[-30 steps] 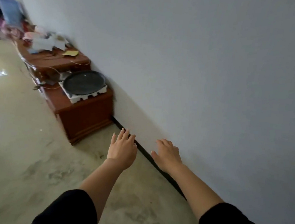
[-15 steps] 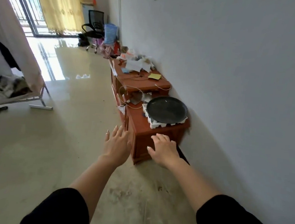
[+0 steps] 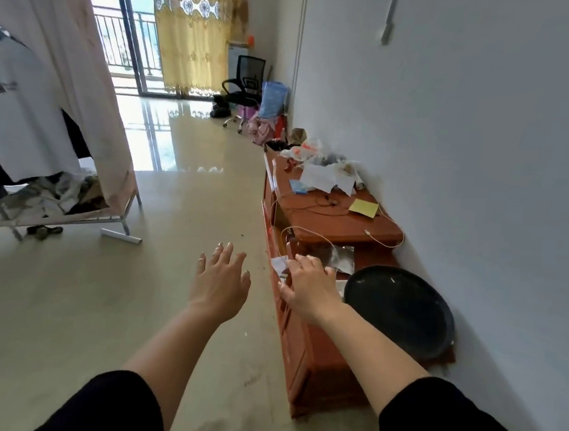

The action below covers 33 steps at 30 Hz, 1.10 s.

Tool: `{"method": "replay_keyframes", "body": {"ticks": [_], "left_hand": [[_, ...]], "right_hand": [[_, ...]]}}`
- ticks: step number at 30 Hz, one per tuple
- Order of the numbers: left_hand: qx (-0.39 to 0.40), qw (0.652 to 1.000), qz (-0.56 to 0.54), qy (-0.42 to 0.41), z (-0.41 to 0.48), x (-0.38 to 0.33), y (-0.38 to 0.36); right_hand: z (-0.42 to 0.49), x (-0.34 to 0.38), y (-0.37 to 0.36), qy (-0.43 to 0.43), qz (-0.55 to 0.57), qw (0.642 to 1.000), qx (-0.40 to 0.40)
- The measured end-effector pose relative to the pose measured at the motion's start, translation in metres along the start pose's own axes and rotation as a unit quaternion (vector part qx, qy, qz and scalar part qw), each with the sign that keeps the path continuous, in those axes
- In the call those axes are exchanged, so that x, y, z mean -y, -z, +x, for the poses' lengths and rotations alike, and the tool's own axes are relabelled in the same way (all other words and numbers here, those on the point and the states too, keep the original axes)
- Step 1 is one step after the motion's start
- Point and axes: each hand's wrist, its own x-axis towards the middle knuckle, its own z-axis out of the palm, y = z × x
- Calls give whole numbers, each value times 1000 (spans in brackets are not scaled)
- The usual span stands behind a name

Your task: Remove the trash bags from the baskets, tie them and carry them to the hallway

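No trash bag or basket shows in the head view. My left hand (image 3: 220,280) is stretched out over the tiled floor, fingers spread and holding nothing. My right hand (image 3: 307,288) reaches forward beside it with relaxed fingers, in front of the near end of a low red-brown cabinet (image 3: 302,347), and holds nothing. Both forearms come up from black sleeves at the bottom of the frame.
The cabinet runs along the right wall and carries a round black pan (image 3: 400,309), papers, a yellow note (image 3: 363,207) and cables. A clothes rack (image 3: 70,210) with hanging garments stands at left. A black office chair (image 3: 244,84) and yellow curtain (image 3: 196,29) are at the far end.
The view has swung up and left from the wall base to the whole room. Both hands stay stretched out and empty; the cabinet now lies under my right hand.
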Motion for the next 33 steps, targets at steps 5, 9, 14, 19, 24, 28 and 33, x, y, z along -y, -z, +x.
{"method": "replay_keyframes", "body": {"ticks": [5,9,14,19,24,28,33], "left_hand": [[-10,1000,3,18,115,25,14],[-18,999,3,39,201,51,23],[-27,999,1,44,313,88,25],[-25,999,-11,46,435,140,24],[-27,999,-10,40,569,199,39],[-26,999,-7,37,665,237,52],[-26,999,-12,39,779,277,53]], "right_hand": [[128,-2,20,19,1,1000,10],[219,0,33,35,1,999,6],[342,7,30,46,-9,999,0],[482,27,17,51,-7,999,-17],[626,57,22,43,-11,999,-16],[723,71,34,44,-12,999,-13],[848,80,37,41,-9,999,-8]]}}
